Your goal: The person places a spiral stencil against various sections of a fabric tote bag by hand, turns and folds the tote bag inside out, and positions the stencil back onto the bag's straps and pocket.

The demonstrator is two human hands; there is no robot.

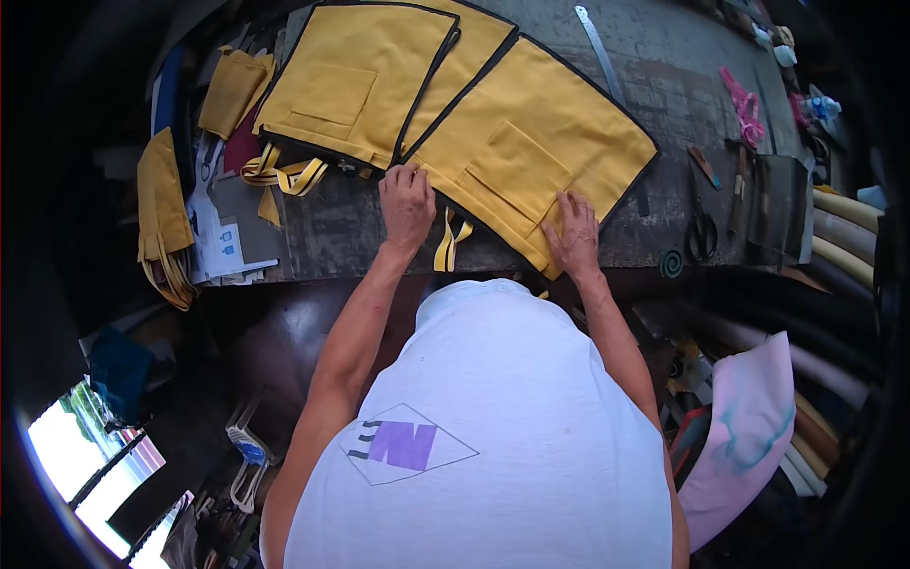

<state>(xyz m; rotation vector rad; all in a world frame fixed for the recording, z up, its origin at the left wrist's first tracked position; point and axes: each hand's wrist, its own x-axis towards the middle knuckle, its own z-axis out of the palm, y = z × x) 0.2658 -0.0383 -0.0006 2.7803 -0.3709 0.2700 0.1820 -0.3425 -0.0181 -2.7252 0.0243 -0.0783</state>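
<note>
A yellow fabric panel [578, 114] with black edging and a stitched patch pocket [521, 171] lies at a slant on the worktable. My left hand [408, 207] is at its left corner, fingers curled and closed on the edge. Lower down, my right hand [574, 232] rests on the panel beside the pocket with its fingers stretched out. Another edged yellow panel [398, 57] lies to the left, and a further one [471, 59] shows partly between the two. Striped yellow-and-black straps [450, 242] hang below the near edge; more straps [299, 177] lie farther left.
On the table [682, 199] are a metal ruler [600, 52], pink-handled scissors [742, 109], black scissors [700, 232] and a coiled green strip [671, 264]. Folded yellow pieces [163, 194] hang at the left edge. Rolls of material [844, 232] stand at right.
</note>
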